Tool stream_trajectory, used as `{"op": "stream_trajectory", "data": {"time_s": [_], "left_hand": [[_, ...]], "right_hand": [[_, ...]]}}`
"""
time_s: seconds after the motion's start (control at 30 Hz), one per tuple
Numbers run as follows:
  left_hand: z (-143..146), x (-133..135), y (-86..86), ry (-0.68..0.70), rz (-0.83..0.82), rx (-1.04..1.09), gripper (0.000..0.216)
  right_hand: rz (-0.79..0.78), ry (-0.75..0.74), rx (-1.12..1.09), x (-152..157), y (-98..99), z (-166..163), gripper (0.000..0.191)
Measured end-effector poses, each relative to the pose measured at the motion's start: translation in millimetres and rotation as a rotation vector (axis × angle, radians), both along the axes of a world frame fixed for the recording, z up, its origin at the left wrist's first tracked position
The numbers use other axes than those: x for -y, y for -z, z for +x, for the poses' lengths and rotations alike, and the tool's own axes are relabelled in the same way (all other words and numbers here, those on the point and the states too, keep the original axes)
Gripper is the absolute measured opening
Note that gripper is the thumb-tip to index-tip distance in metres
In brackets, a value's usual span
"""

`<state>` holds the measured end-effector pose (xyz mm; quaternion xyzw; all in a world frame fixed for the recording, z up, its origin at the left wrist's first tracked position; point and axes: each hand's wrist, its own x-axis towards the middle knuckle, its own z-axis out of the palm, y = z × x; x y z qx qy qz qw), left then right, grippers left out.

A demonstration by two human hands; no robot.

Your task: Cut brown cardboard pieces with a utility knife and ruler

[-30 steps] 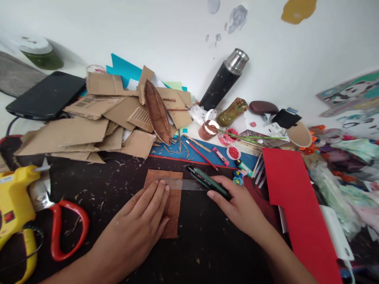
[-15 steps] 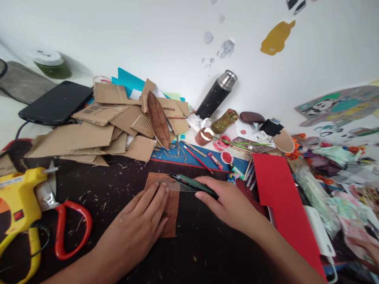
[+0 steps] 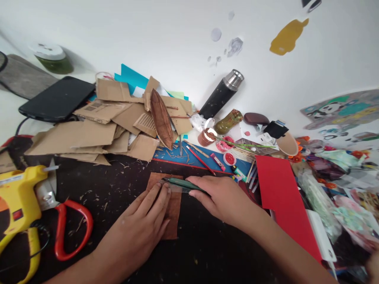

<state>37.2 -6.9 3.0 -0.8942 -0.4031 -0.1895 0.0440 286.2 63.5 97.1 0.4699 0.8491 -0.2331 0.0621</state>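
My left hand (image 3: 145, 221) lies with fingers stretched flat on a brown-painted piece of cardboard (image 3: 173, 213), pressing a clear ruler (image 3: 177, 188) that crosses it. In my right hand (image 3: 222, 201) is a slim green utility knife (image 3: 180, 182), held low and slanting left. Its dark tip is at the ruler's upper edge, close to my left fingertips; whether the blade touches the cardboard I cannot tell. A pointed brown boat-like shape (image 3: 161, 118) leans on the cardboard pile beyond.
Cardboard scraps (image 3: 77, 136) pile up at the back left. A yellow glue gun (image 3: 20, 197) and red-handled scissors (image 3: 85, 221) lie at left. Behind stand a black flask (image 3: 220, 94) and paint pots (image 3: 207, 137). Red card (image 3: 284, 189) lies at right; a blurred person's hand (image 3: 373, 265) shows at the edge.
My right hand has moved the knife left along the ruler, its tip nearer my left fingers. My left hand stays flat. The view has shifted slightly.
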Motion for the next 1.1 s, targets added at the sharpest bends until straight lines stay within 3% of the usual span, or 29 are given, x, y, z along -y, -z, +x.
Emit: {"op": "stream_trajectory", "data": {"time_s": [0.23,0.5,1.1], "left_hand": [[-1.1,-0.1,0.7,0.004,0.001,0.004,0.059],[-0.5,0.4,0.1,0.016,-0.001,-0.003,0.059],[-2.9,1.5,6.1,0.022,-0.031,-0.027,0.053]], "right_hand": [[0.017,-0.041,0.08,-2.3,0.1,-2.4,0.036],[0.166,-0.16,0.235,-1.7,-2.0,-5.1,0.038],[0.028,-0.243,0.296,-26.3,-27.1,-24.3,0.028]]}}
